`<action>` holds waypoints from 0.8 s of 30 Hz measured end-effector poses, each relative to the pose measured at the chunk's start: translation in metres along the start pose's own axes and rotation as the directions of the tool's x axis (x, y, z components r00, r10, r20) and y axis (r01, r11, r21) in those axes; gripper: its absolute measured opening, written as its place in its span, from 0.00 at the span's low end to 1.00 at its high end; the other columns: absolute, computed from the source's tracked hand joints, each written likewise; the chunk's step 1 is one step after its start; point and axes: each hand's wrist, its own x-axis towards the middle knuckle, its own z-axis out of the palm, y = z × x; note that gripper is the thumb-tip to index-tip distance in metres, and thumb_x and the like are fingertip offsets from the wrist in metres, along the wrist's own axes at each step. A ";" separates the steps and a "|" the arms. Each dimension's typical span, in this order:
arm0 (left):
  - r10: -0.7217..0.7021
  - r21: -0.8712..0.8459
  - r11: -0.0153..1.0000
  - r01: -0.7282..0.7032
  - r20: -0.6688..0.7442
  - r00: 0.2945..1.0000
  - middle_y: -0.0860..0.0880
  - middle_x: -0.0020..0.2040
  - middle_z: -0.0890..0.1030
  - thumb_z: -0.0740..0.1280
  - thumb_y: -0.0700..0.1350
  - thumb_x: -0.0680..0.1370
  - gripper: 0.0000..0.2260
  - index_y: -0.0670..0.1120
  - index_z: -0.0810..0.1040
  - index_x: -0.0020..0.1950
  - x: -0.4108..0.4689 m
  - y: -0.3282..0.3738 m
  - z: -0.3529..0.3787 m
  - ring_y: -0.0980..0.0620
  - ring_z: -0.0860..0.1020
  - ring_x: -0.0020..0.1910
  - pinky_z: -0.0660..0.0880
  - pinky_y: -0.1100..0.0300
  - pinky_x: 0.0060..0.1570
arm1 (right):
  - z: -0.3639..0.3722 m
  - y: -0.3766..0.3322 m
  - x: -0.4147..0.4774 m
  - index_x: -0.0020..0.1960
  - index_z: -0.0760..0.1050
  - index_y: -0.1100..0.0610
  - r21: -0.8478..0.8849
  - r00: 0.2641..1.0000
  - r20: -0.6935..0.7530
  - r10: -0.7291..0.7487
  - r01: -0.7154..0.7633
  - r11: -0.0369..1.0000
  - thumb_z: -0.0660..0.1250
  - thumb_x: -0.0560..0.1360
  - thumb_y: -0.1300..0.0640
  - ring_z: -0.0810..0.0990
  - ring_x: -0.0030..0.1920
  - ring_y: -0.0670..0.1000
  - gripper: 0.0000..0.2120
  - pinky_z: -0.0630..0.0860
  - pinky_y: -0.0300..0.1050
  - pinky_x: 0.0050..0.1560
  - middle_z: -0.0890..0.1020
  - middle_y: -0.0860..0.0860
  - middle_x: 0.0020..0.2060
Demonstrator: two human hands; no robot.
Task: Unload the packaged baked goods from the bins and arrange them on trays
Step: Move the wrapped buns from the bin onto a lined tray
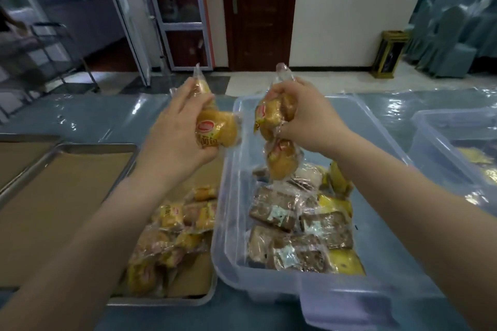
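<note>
Yellow bun packet (217, 130) clasped in left grip (174, 129); right grip (309, 118) pinches dangling packets (281, 161).

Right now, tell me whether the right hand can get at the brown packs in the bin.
Likely reach yes, grasp no: the bin is open and the brown packs lie bare below the right hand, but its grip is full of bun packs.

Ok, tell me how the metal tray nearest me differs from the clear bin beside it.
The metal tray is shallow and opaque; the clear bin is deep with see-through walls. The tray is lined with brown paper, the bin is not. The tray holds yellow-wrapped buns at its near right end; the bin holds mostly dark brown packets with a few yellow ones. Both sit on the blue-covered table.
</note>
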 end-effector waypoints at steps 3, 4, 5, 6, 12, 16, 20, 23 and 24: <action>-0.115 -0.033 0.993 0.114 -0.052 0.992 0.54 0.76 0.56 0.78 0.44 0.62 0.37 0.55 0.68 0.68 -0.019 -0.051 -0.023 0.49 0.63 0.70 0.63 0.55 0.62 | 0.021 -0.040 0.011 0.53 0.71 0.40 0.022 0.998 -0.043 -0.034 0.035 0.999 0.75 0.63 0.64 0.76 0.52 0.50 0.27 0.75 0.36 0.42 0.74 0.48 0.56; -0.151 -0.048 0.988 0.148 -0.050 0.987 0.53 0.76 0.56 0.78 0.43 0.62 0.36 0.54 0.69 0.67 -0.024 -0.068 -0.029 0.50 0.63 0.70 0.61 0.57 0.61 | 0.028 -0.054 0.016 0.50 0.70 0.38 0.020 0.998 -0.049 -0.043 0.044 0.999 0.74 0.62 0.64 0.76 0.50 0.49 0.27 0.72 0.33 0.39 0.74 0.48 0.56; -0.174 -0.066 0.983 0.171 -0.037 0.984 0.53 0.76 0.56 0.78 0.43 0.62 0.35 0.53 0.70 0.67 -0.030 -0.084 -0.034 0.53 0.62 0.70 0.60 0.58 0.62 | 0.037 -0.067 0.022 0.49 0.70 0.38 0.016 0.997 -0.046 -0.058 0.059 0.998 0.74 0.62 0.64 0.76 0.50 0.49 0.27 0.72 0.33 0.39 0.74 0.48 0.55; -0.182 -0.087 0.980 0.180 -0.016 0.983 0.53 0.76 0.56 0.78 0.42 0.62 0.35 0.53 0.70 0.67 -0.035 -0.101 -0.036 0.57 0.61 0.68 0.59 0.61 0.62 | 0.048 -0.080 0.027 0.47 0.70 0.37 0.014 0.997 -0.033 -0.076 0.077 0.997 0.75 0.61 0.64 0.75 0.50 0.49 0.27 0.73 0.35 0.41 0.74 0.48 0.55; -0.214 -0.192 0.951 0.243 0.162 0.963 0.63 0.74 0.52 0.78 0.43 0.63 0.35 0.56 0.69 0.67 -0.066 -0.186 -0.032 0.67 0.58 0.63 0.65 0.63 0.61 | 0.154 -0.128 0.055 0.55 0.72 0.46 -0.139 0.979 0.184 -0.088 0.114 0.984 0.74 0.63 0.63 0.73 0.49 0.49 0.25 0.69 0.38 0.44 0.71 0.49 0.53; -0.202 -0.172 0.948 0.266 0.321 0.925 0.63 0.75 0.49 0.76 0.50 0.63 0.34 0.58 0.68 0.68 -0.084 -0.230 -0.022 0.51 0.60 0.73 0.69 0.46 0.64 | 0.218 -0.130 0.057 0.58 0.74 0.51 -0.177 0.959 0.283 -0.033 0.086 0.980 0.71 0.64 0.64 0.69 0.57 0.50 0.23 0.69 0.39 0.46 0.74 0.51 0.51; -0.201 -0.156 0.948 0.279 0.385 0.901 0.66 0.74 0.48 0.74 0.57 0.63 0.35 0.60 0.67 0.68 -0.089 -0.260 -0.017 0.48 0.62 0.72 0.70 0.43 0.62 | 0.249 -0.127 0.061 0.58 0.72 0.49 -0.195 0.948 0.312 0.060 0.002 0.981 0.71 0.64 0.66 0.65 0.67 0.54 0.26 0.75 0.48 0.53 0.72 0.52 0.55; -0.184 -0.165 0.948 0.274 0.416 0.890 0.65 0.75 0.48 0.74 0.58 0.63 0.36 0.60 0.66 0.69 -0.090 -0.272 -0.012 0.49 0.62 0.72 0.71 0.44 0.62 | 0.267 -0.118 0.060 0.58 0.72 0.48 -0.246 0.931 0.345 0.122 -0.036 0.969 0.72 0.63 0.66 0.62 0.71 0.53 0.27 0.74 0.46 0.54 0.73 0.55 0.59; -0.178 -0.161 0.949 0.270 0.432 0.884 0.64 0.75 0.47 0.75 0.57 0.63 0.35 0.60 0.66 0.69 -0.092 -0.275 -0.009 0.49 0.62 0.72 0.71 0.45 0.62 | 0.274 -0.113 0.059 0.58 0.72 0.48 -0.264 0.921 0.360 0.147 -0.051 0.963 0.72 0.63 0.66 0.60 0.72 0.53 0.26 0.73 0.45 0.55 0.74 0.56 0.59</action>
